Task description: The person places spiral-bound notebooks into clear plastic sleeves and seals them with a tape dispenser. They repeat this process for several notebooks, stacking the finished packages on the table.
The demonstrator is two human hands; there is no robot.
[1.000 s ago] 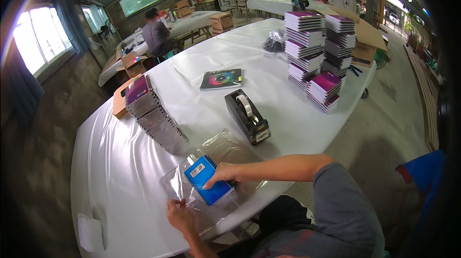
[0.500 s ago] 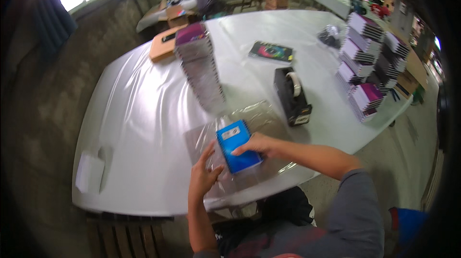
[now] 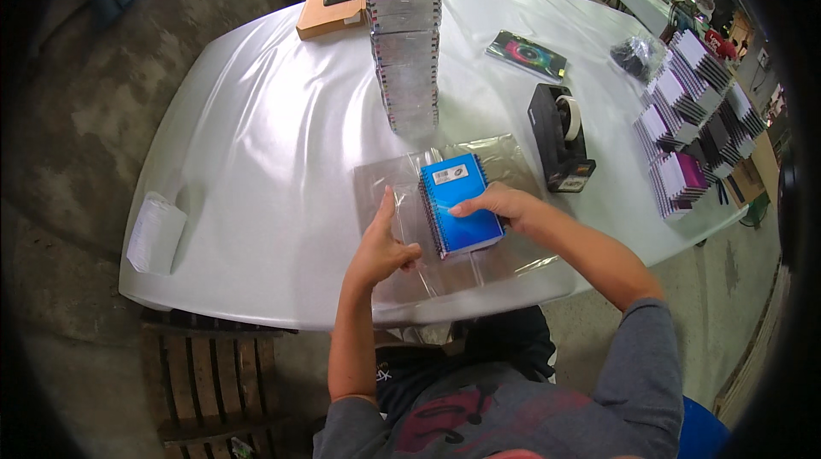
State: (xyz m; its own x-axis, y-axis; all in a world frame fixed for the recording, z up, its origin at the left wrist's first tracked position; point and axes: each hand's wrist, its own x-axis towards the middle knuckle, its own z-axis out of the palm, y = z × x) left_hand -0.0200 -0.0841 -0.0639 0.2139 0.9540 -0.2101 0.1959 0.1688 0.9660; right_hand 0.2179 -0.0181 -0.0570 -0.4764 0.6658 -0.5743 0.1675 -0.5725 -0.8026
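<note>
Blue spiral-bound notebooks [image 3: 462, 211], apparently a small stack, lie on a sheet of clear plastic film [image 3: 511, 153] near the table's front edge. A white label sits on the top cover. My right hand [image 3: 505, 204] grips the stack at its right edge, thumb on the blue cover and the other fingers mostly hidden. To the left, my left hand [image 3: 385, 250] is over the film with the index finger stretched out and the thumb apart. It seems to hold nothing. A black tape dispenser [image 3: 550, 130] with a pale roll stands beyond the film on the right.
A tall column of wrapped notebooks [image 3: 406, 74] rises behind the film. More spiral notebooks [image 3: 684, 173] are piled at the right edge. A dark colourful notebook [image 3: 528, 55], a cardboard box [image 3: 321, 17] and a white paper stack [image 3: 156, 232] also lie on the table [image 3: 265, 194].
The view has tilted downward and turned left, so everything sits higher and mostly further right in the picture. My right hand keeps its grip on the notebooks; my left hand stays beside them.
</note>
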